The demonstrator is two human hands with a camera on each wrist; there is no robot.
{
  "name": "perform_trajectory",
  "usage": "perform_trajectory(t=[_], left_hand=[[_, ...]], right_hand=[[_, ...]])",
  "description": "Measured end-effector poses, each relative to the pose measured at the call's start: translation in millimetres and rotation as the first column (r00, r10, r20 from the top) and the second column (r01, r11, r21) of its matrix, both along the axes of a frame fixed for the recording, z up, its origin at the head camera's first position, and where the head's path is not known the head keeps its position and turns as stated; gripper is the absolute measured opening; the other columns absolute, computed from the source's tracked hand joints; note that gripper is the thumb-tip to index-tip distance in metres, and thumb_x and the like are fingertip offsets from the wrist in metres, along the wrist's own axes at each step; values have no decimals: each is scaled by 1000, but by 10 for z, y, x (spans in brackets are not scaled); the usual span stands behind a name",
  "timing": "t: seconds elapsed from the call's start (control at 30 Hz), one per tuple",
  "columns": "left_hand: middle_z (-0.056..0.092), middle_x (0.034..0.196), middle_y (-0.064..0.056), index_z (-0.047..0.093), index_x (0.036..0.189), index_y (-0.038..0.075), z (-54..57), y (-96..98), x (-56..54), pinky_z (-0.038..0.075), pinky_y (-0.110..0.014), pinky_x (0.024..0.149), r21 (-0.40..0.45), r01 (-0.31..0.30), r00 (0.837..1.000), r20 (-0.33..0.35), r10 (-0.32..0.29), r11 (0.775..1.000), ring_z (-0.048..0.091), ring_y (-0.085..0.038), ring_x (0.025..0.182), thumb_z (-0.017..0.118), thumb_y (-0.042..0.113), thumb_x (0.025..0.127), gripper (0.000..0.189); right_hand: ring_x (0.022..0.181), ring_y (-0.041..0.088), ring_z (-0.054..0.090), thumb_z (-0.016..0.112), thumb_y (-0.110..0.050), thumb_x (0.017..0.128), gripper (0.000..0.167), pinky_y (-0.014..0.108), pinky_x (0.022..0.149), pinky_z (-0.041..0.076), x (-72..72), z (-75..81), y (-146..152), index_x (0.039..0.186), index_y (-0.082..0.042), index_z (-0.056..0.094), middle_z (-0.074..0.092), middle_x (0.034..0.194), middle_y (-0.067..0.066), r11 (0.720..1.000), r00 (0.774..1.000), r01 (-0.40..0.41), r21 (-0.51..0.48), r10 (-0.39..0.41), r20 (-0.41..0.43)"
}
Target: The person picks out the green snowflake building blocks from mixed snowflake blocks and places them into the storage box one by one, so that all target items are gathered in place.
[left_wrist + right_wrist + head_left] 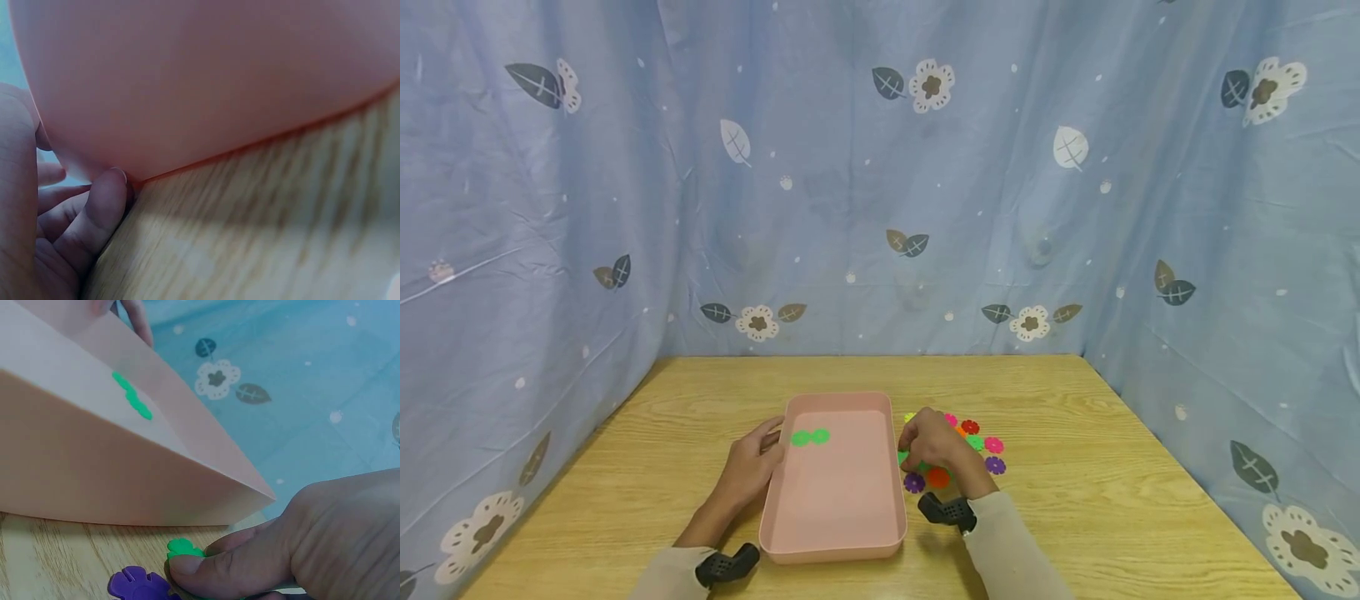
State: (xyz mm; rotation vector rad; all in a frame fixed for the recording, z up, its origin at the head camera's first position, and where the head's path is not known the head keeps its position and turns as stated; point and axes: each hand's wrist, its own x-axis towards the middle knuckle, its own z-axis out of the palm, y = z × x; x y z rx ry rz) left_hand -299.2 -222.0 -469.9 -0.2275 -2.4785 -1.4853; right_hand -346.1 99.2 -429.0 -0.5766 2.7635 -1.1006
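A pink rectangular tray (pixel 838 508) stands on the wooden table. Inside it, near the far left, lie two green flower-shaped discs (pixel 810 437) side by side. My left hand (pixel 751 462) holds the tray at its left wall; in the left wrist view the thumb (pixel 106 197) lies against the outer wall close to the table. Just right of the tray, my right hand (pixel 934 439) pinches a green flower-shaped disc (pixel 183 547) between thumb and fingers, low over the table. The hand hides part of that disc.
Several flower discs lie around and beyond my right hand, among them a purple one (pixel 914 482), an orange one (pixel 937 477), a pink one (pixel 993 445) and a red one (pixel 970 427). A blue patterned curtain (pixel 880 183) encloses the table's back and sides.
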Motion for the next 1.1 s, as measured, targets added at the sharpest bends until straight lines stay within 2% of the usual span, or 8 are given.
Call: perform_trajectory(t=[0.1,0.27,0.43,0.7,0.8,0.97,1.1], left_hand=[[64,131,-26,48,149,0,-9,-7,0,60,-39,86,-2,-4,1000,4,4,1000,66,-39,117,52,11,97,53],[64,131,-26,48,149,1,-25,-16,4,60,-38,85,-2,-7,1000,9,7,1000,66,-39,117,51,12,98,53],[64,131,-26,48,149,1,-21,-8,-6,60,-38,84,-6,-11,1000,0,11,1000,67,-38,116,51,11,97,53],[64,131,-26,48,149,1,-6,13,-5,60,-38,84,4,-8,1000,-4,8,1000,66,-38,117,51,11,96,54],[64,131,-26,48,149,1,-10,11,-1,60,-37,83,10,-10,1000,-1,10,1000,67,-38,116,51,10,97,54],[64,131,-26,48,149,2,-10,18,-4,61,-36,82,18,-5,1000,1,5,1000,67,-37,115,52,11,97,53],[64,131,-27,48,149,1,-13,15,2,61,-36,82,19,-2,1000,-2,2,1000,67,-38,115,52,10,97,54]], right_hand=[[80,22,63,90,3,66,20,36,66,60,-12,-10,-12,80,-5,78,72,85,6,1000,1000,2,19,-2,-5],[74,20,59,90,4,66,23,32,61,56,-20,-19,-33,77,-7,73,67,80,2,998,1000,-11,59,13,-24],[64,17,57,90,8,62,29,29,55,53,1,-4,-55,76,-7,70,65,73,4,1000,999,-27,13,28,-46],[66,19,50,81,9,69,16,27,48,44,17,5,-70,73,-3,71,64,78,7,1000,995,10,-2,-10,-97],[64,18,51,75,9,72,12,27,47,45,10,6,-68,76,-2,74,64,78,8,999,995,47,-20,-49,-90],[47,14,51,67,11,72,19,26,43,46,-24,-2,-40,85,0,77,64,71,9,987,990,124,-101,-130,-54],[42,13,50,64,12,75,26,29,43,50,-39,-2,-9,97,2,75,64,63,9,975,990,139,-173,-142,-10]])
